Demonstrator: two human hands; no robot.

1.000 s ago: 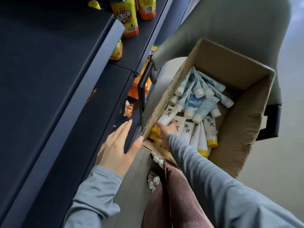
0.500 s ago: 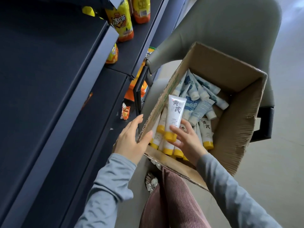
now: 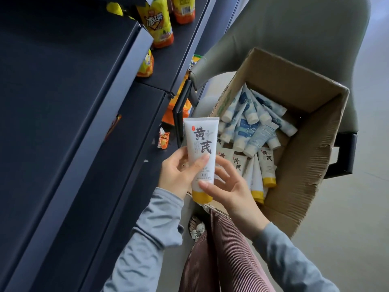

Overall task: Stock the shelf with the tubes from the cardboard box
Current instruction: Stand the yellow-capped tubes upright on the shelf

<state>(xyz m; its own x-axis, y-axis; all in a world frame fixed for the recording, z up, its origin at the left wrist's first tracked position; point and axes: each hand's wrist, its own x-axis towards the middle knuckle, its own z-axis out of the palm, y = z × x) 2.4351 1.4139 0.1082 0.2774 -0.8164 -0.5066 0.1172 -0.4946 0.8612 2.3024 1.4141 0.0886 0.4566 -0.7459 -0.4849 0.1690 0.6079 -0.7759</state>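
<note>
A white tube with a yellow cap (image 3: 201, 148) stands upright, cap down, between both hands, left of the open cardboard box (image 3: 311, 157). My left hand (image 3: 179, 175) grips its lower half, thumb across the front. My right hand (image 3: 229, 186) pinches it near the cap from the right. Inside the box lie several white tubes with yellow caps (image 3: 267, 167) and, farther back, several blue-and-white tubes (image 3: 250, 125). The dark shelf (image 3: 80, 131) runs along the left.
Yellow-orange drink bottles (image 3: 156, 22) stand on a higher shelf at the top. A small orange snack packet (image 3: 163, 138) lies on the lower shelf. The box sits on a grey chair (image 3: 294, 34). Striped trousers (image 3: 221, 256) are below.
The right hand lifted one yellow-capped tube out of the box and moved it left. The left hand left the box's edge and took hold of the tube.
</note>
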